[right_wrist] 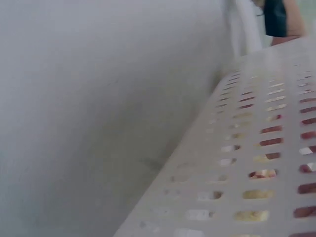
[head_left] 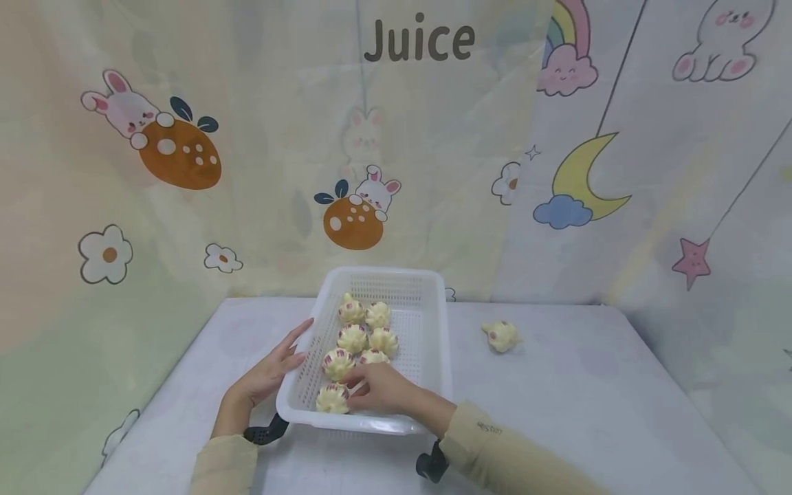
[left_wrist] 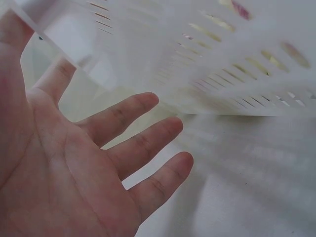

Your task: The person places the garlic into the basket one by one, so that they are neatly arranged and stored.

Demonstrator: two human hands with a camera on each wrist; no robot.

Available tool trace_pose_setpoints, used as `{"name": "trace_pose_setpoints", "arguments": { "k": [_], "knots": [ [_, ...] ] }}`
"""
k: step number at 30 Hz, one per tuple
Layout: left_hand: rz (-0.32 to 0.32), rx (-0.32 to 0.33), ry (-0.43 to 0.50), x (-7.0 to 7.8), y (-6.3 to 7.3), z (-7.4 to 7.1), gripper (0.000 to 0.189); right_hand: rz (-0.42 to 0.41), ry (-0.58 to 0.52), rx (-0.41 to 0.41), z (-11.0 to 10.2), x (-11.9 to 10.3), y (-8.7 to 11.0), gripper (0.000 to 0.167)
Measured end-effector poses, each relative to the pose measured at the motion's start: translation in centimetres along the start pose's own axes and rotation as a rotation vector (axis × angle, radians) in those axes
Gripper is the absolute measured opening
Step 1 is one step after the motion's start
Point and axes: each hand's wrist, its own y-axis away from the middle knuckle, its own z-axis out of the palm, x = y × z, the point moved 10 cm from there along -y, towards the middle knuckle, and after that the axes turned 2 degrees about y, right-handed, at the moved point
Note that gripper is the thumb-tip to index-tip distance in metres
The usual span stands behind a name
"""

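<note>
A white perforated plastic basket [head_left: 365, 423] stands on the table and holds several cream, ridged, roundish pieces [head_left: 352, 338] with purple-red patches. My right hand [head_left: 386, 388] reaches in over the near side. Its thumb and fingertips pinch the right side of the near-left piece [head_left: 333, 399]. The palm side is hidden, and in the right wrist view only the basket's slotted outer wall [right_wrist: 237, 168] and the white surface show. At the left rim my left hand [head_left: 267, 375] touches the basket. Its fingers are spread and fairly straight outside the wall, as the left wrist view shows its palm [left_wrist: 64, 163].
Another cream piece with small points [head_left: 502, 336] lies on the white table [head_left: 557, 399], right of the basket. Behind the table hangs a printed cloth [head_left: 427, 172] with cartoon rabbits and flowers. Dark wrist devices [head_left: 432, 464] sit below the cuffs.
</note>
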Motion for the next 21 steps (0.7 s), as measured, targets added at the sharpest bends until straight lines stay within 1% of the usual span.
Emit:
{"name": "trace_pose_setpoints", "arguments": {
  "k": [2,4,6,9,11,13,15,18,21],
  "knots": [
    [-0.005,0.007,-0.008,-0.1,0.0,-0.2,0.065,-0.030,-0.041,0.045,-1.0,-0.6,0.4,0.032],
    [-0.009,0.014,-0.014,-0.2,0.0,-0.3,0.065,-0.048,-0.113,0.088,-2.2,-1.2,1.1,0.030],
    [-0.007,0.018,-0.020,-0.4,-0.1,-0.4,0.065,-0.070,-0.186,0.112,-3.4,-1.6,2.0,0.028],
    [-0.002,0.023,-0.023,-0.5,-0.3,-0.4,0.064,-0.093,-0.260,0.136,-5.4,-1.5,3.5,0.028],
    [-0.001,0.024,-0.022,-0.5,-0.4,-0.3,0.064,-0.106,-0.278,0.152,-7.0,-1.0,4.5,0.030],
    [-0.003,0.020,-0.019,-0.4,-0.4,-0.3,0.064,-0.109,-0.281,0.183,-8.8,0.0,5.5,0.033],
    [-0.006,0.016,-0.018,-0.4,-0.4,-0.3,0.064,-0.107,-0.284,0.233,-10.8,1.3,6.5,0.036],
    [-0.011,0.010,-0.025,-0.5,-0.4,-0.3,0.064,-0.052,-0.256,0.365,-14.0,4.0,8.3,0.041],
    [-0.023,0.037,-0.036,-0.8,-0.1,-0.7,0.063,0.027,-0.213,0.490,-16.8,7.0,10.2,0.045]
  ]
}}
